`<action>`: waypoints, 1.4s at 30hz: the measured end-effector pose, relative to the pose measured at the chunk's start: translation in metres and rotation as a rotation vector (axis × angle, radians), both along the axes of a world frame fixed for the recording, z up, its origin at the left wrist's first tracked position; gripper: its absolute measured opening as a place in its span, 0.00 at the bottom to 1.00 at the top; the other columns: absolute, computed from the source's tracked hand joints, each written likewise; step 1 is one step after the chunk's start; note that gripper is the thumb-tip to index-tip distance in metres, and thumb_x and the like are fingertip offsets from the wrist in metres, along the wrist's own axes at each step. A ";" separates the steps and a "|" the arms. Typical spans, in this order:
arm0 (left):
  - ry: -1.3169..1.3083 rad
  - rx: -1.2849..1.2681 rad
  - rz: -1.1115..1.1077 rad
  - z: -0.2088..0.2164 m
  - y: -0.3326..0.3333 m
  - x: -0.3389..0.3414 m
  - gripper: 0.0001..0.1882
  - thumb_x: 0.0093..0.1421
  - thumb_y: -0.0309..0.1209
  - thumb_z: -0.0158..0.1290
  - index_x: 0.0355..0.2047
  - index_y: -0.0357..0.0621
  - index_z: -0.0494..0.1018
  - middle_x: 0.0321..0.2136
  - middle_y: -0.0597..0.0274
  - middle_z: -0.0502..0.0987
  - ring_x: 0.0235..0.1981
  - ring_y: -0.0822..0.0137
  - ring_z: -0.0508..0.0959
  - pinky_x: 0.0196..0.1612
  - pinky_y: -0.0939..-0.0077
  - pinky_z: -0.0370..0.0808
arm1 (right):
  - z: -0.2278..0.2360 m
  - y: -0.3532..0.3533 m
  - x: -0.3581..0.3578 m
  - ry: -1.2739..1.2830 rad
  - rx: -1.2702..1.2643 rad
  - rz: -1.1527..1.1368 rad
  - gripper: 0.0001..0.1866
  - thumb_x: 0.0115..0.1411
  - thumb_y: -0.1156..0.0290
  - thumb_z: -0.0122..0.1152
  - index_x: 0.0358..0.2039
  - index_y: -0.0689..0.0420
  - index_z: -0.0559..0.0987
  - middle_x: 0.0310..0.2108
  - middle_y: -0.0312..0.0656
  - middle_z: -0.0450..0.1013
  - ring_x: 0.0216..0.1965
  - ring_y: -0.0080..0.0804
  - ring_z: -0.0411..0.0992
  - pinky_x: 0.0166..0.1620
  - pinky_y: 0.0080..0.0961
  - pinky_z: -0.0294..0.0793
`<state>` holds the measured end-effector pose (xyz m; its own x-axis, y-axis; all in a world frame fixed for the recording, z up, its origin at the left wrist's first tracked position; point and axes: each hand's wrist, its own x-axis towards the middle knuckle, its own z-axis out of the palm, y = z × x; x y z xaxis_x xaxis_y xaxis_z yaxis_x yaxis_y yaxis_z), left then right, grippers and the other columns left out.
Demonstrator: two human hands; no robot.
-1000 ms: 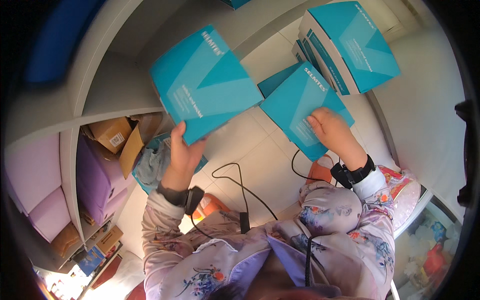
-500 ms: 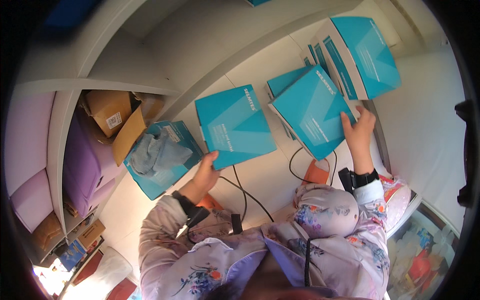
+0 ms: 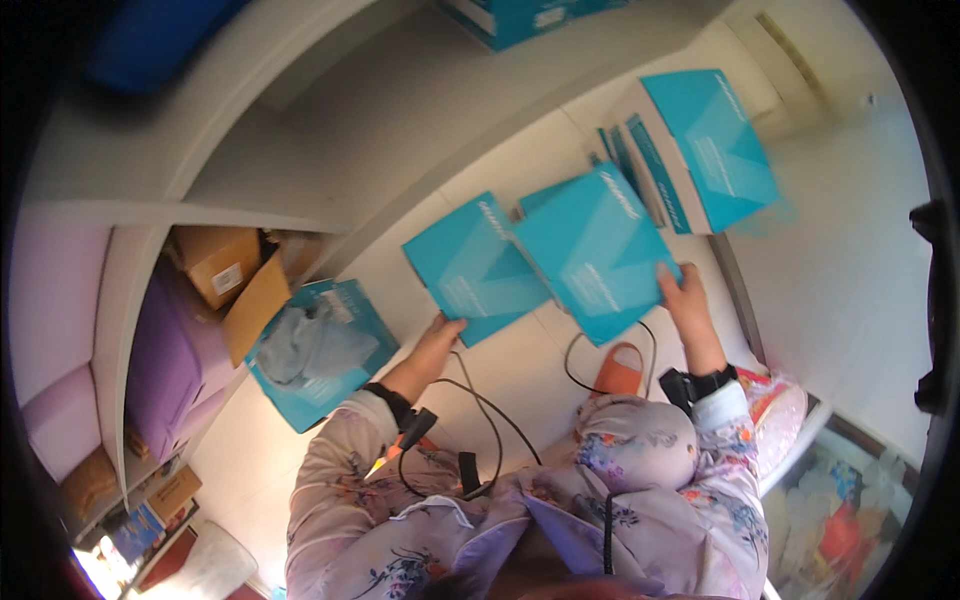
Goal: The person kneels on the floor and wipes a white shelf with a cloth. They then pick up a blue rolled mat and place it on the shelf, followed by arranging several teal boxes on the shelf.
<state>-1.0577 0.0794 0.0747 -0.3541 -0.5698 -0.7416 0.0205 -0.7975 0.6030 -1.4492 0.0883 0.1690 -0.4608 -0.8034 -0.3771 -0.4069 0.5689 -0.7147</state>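
My left hand (image 3: 434, 350) grips the lower corner of a flat teal box (image 3: 472, 265), its thumb on the top face. My right hand (image 3: 690, 308) has hold of a second teal box (image 3: 597, 250) by its right edge, thumb on top. This second box is tilted, and its left side overlaps the first one. Another teal carton (image 3: 535, 198) shows only in part behind it. Both held boxes carry pale lettering and a lighter V-shaped pattern.
Several teal boxes (image 3: 705, 150) stand at the far right by the wall. A grey-blue cloth (image 3: 315, 345) lies on a teal box (image 3: 290, 405) at left. Open brown cartons (image 3: 225, 270) and a purple case (image 3: 180, 350) fill the shelf. Black cables (image 3: 500, 415) cross the floor.
The two held boxes have come together, the right one shifting left until it overlaps the left one. The view has tilted, so more teal boxes show on the upper shelf.
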 end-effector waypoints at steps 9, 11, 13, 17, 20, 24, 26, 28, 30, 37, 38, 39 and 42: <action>-0.810 -0.476 -0.352 0.079 -0.030 -0.030 0.42 0.51 0.40 0.57 0.56 0.21 0.51 0.54 0.30 0.57 0.57 0.45 0.59 0.59 0.61 0.57 | -0.019 -0.003 -0.031 -0.513 -0.091 -0.348 0.23 0.64 0.51 0.46 0.39 0.62 0.71 0.35 0.41 0.71 0.31 0.29 0.71 0.37 0.25 0.72; -0.705 -0.664 -0.389 0.111 -0.042 -0.040 0.42 0.51 0.40 0.58 0.56 0.23 0.52 0.55 0.31 0.56 0.58 0.44 0.57 0.60 0.60 0.56 | -0.020 -0.008 -0.036 -0.434 -0.102 -0.359 0.20 0.63 0.55 0.48 0.36 0.62 0.72 0.33 0.41 0.72 0.30 0.30 0.72 0.35 0.24 0.72; -0.584 -0.740 -0.388 0.139 -0.064 -0.052 0.39 0.53 0.41 0.57 0.57 0.27 0.53 0.56 0.36 0.56 0.59 0.48 0.58 0.60 0.59 0.56 | -0.013 -0.013 -0.033 -0.295 -0.085 -0.303 0.16 0.62 0.60 0.53 0.31 0.62 0.74 0.30 0.41 0.73 0.29 0.30 0.72 0.33 0.25 0.71; -0.262 -0.733 -0.069 0.171 -0.135 -0.087 0.33 0.57 0.38 0.54 0.56 0.31 0.56 0.53 0.47 0.62 0.55 0.57 0.63 0.58 0.66 0.58 | 0.022 -0.019 -0.011 0.216 -0.295 0.166 0.10 0.57 0.69 0.55 0.22 0.61 0.74 0.24 0.43 0.70 0.26 0.37 0.71 0.31 0.29 0.70; -0.044 -0.632 0.105 0.176 -0.207 -0.111 0.25 0.59 0.38 0.53 0.53 0.38 0.61 0.49 0.54 0.67 0.53 0.61 0.65 0.56 0.64 0.62 | 0.045 -0.039 0.014 0.301 -0.503 0.529 0.08 0.53 0.71 0.57 0.20 0.59 0.74 0.22 0.43 0.68 0.26 0.40 0.70 0.30 0.33 0.70; -0.062 -0.624 0.256 0.174 -0.300 -0.134 0.22 0.56 0.37 0.58 0.46 0.40 0.65 0.48 0.54 0.67 0.48 0.63 0.68 0.49 0.66 0.68 | 0.039 -0.072 0.046 0.348 -0.617 0.829 0.05 0.47 0.71 0.58 0.20 0.57 0.73 0.21 0.41 0.67 0.25 0.39 0.70 0.29 0.33 0.69; -0.191 -0.727 0.332 0.177 -0.332 -0.144 0.25 0.55 0.39 0.59 0.47 0.38 0.65 0.46 0.55 0.67 0.47 0.63 0.68 0.49 0.66 0.67 | 0.027 -0.078 0.059 0.438 -0.586 0.851 0.04 0.45 0.70 0.58 0.20 0.56 0.73 0.21 0.39 0.67 0.25 0.36 0.70 0.28 0.32 0.68; -0.380 -0.904 0.329 0.187 -0.359 -0.152 0.34 0.52 0.42 0.61 0.51 0.35 0.60 0.45 0.56 0.67 0.46 0.62 0.67 0.50 0.65 0.65 | 0.016 -0.076 0.064 0.579 -0.481 0.869 0.04 0.42 0.70 0.57 0.20 0.54 0.72 0.21 0.37 0.66 0.25 0.34 0.69 0.28 0.30 0.67; -0.508 -1.171 0.312 0.197 -0.382 -0.166 0.47 0.49 0.46 0.63 0.58 0.33 0.50 0.49 0.53 0.64 0.50 0.60 0.65 0.53 0.64 0.62 | 0.007 -0.072 0.063 0.579 -0.545 0.849 0.04 0.41 0.70 0.55 0.21 0.53 0.72 0.22 0.36 0.65 0.25 0.32 0.68 0.27 0.29 0.65; -0.624 -1.433 0.138 0.216 -0.423 -0.185 0.40 0.56 0.49 0.55 0.58 0.30 0.55 0.56 0.42 0.61 0.57 0.53 0.62 0.60 0.66 0.58 | 0.000 -0.072 0.058 0.502 -0.641 0.807 0.04 0.41 0.68 0.54 0.21 0.51 0.70 0.21 0.34 0.63 0.24 0.29 0.65 0.25 0.27 0.61; -0.622 -1.471 0.136 0.216 -0.426 -0.183 0.40 0.57 0.49 0.54 0.58 0.30 0.55 0.57 0.41 0.61 0.58 0.52 0.62 0.60 0.66 0.58 | 0.000 -0.072 0.057 0.492 -0.642 0.801 0.04 0.41 0.68 0.54 0.20 0.51 0.70 0.21 0.34 0.62 0.24 0.28 0.65 0.25 0.27 0.60; -0.648 -1.468 0.102 0.217 -0.429 -0.179 0.42 0.57 0.49 0.53 0.60 0.32 0.49 0.58 0.42 0.57 0.59 0.52 0.59 0.61 0.64 0.56 | -0.001 -0.071 0.056 0.478 -0.647 0.798 0.04 0.42 0.68 0.54 0.20 0.51 0.70 0.21 0.33 0.62 0.24 0.28 0.65 0.25 0.27 0.60; -0.745 -1.436 0.095 0.212 -0.430 -0.165 0.44 0.59 0.50 0.50 0.62 0.33 0.42 0.61 0.43 0.52 0.61 0.50 0.56 0.62 0.61 0.53 | -0.003 -0.070 0.054 0.465 -0.656 0.803 0.04 0.42 0.68 0.53 0.20 0.51 0.69 0.21 0.33 0.62 0.24 0.28 0.64 0.25 0.28 0.59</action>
<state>-1.2223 -0.3510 0.2867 -0.1032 -0.9056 0.4113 -0.5882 0.3891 0.7090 -1.3948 0.0182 0.1659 0.2910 -0.9090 0.2982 -0.7888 -0.4044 -0.4629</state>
